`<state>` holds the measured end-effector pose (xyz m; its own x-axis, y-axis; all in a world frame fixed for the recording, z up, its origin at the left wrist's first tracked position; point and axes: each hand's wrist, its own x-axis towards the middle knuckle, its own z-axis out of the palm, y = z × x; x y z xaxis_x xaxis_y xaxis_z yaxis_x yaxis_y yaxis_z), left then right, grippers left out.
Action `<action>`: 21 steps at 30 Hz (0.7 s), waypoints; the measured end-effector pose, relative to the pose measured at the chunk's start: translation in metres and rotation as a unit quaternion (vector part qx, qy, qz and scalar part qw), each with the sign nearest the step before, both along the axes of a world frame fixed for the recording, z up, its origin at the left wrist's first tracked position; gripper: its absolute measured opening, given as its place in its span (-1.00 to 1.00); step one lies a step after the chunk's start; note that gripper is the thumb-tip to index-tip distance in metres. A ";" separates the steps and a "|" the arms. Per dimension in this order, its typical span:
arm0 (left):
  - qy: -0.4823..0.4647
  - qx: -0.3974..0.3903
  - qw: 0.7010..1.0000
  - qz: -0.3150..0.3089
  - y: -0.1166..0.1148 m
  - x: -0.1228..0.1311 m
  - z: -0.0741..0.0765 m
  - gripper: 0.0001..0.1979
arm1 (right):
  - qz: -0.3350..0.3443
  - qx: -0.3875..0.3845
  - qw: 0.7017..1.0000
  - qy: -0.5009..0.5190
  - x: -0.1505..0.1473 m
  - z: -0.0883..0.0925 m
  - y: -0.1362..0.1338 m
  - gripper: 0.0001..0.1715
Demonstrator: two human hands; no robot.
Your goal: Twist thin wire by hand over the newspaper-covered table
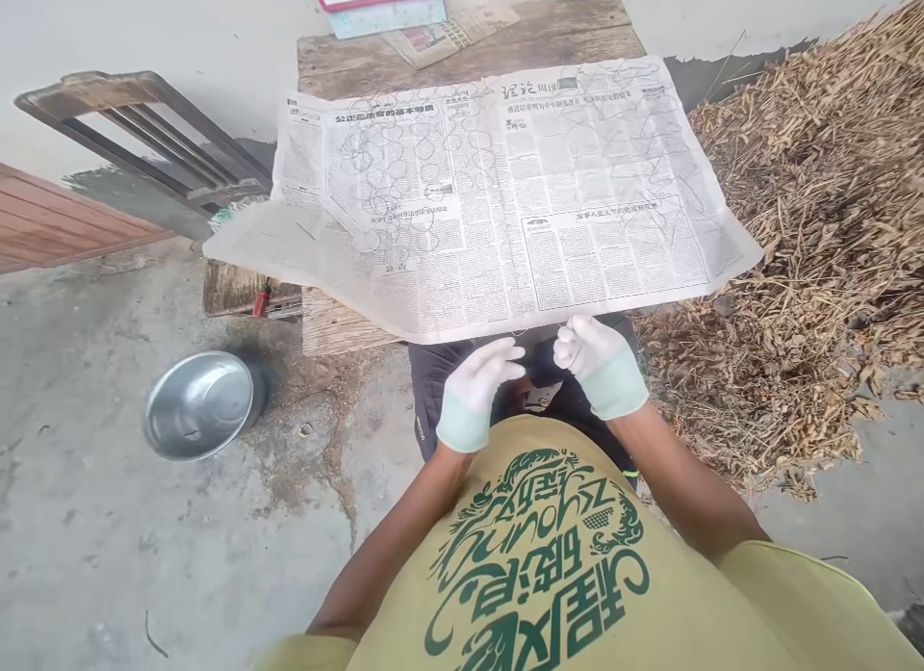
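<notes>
Here we were, white-gloved left hand (482,374) just below newspaper's near edge, fingers loosely parted, thumb apart from index. Right hand (590,355) close by, fingers bunched together; whether they pinched anything thin, we could not tell. Newspaper (462,300) lay spread over wooden table (563,38) before us, thin loops (359,153) across left page, bent strands (673,151) on right! Metal basin (204,404) sat on floor leftward, dry stalks (801,247) heaped right.
</notes>
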<state>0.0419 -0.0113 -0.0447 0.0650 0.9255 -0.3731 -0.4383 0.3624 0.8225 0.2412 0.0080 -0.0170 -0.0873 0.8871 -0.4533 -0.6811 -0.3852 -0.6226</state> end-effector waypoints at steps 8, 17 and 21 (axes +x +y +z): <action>-0.097 -0.003 0.995 -0.023 0.017 0.005 0.010 -0.71 | 0.015 -0.007 1.000 0.009 -0.015 -0.002 -0.005 -0.55; -0.172 0.045 0.977 -0.120 0.016 0.003 0.008 -0.59 | 0.062 0.004 0.998 -0.024 -0.016 0.006 -0.004 -0.51; -0.119 0.089 0.987 -0.060 0.016 0.001 0.009 -0.64 | 0.059 0.002 0.998 -0.021 -0.019 0.008 -0.006 -0.57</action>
